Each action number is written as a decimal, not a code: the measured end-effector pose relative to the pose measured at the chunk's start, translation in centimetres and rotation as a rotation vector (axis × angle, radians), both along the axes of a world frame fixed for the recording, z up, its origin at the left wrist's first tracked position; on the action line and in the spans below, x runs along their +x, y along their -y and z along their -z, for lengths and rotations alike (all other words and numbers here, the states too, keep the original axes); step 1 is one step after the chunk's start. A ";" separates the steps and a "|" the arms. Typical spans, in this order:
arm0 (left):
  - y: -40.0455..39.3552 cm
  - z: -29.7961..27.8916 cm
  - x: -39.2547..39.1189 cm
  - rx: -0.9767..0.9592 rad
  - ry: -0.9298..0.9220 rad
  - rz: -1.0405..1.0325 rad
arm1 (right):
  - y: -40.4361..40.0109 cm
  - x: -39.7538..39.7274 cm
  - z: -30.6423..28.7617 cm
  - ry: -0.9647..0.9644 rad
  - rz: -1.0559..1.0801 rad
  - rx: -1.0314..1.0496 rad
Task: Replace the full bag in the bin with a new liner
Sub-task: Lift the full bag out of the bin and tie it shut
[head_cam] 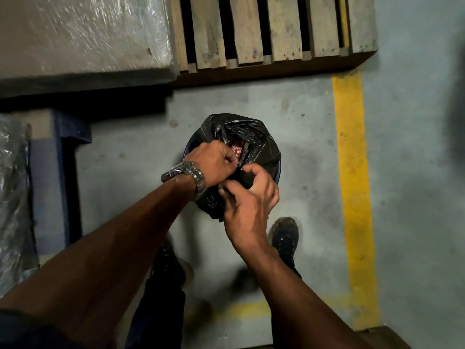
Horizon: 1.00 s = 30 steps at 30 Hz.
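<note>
Head view: looking straight down at a round bin (187,147) on a grey floor (302,137), with a black bag (261,149) filling its mouth.
Step in hand: by my reading, gathering the top of the full bag to close it before lifting it out; the bag sits in the bin, and no new liner shows anywhere in view.
Bag: its mouth is only partly drawn in; a gap near the middle shows something reddish inside.
Left hand (214,163): reaches in from the near-left side, knuckles up, fingers curled down onto the plastic at the bag's near edge, gripping a fold; a metal watch (187,176) sits on the wrist.
Right hand (249,200): comes in from the near side, just beside the left, thumb and fingers curled and pinching the plastic where the two hands meet.
Next move: likely calls for pulling the far rim of the bag inward too, so the whole top bunches into one neck that can be tied or held.
Surroundings: a wooden pallet (274,31) lies beyond the bin, a yellow line (352,157) runs along the right, and the person's shoes (285,235) stand near the bin.
</note>
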<state>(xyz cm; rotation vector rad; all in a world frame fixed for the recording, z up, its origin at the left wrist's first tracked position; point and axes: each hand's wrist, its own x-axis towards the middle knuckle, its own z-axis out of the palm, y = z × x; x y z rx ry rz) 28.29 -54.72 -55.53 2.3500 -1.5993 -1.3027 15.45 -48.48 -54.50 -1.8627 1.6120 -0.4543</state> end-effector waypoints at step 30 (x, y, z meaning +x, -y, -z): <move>-6.1 0.7 -0.3 -0.143 -0.519 -0.541 | 5.6 0.9 2.6 -0.405 -0.363 0.067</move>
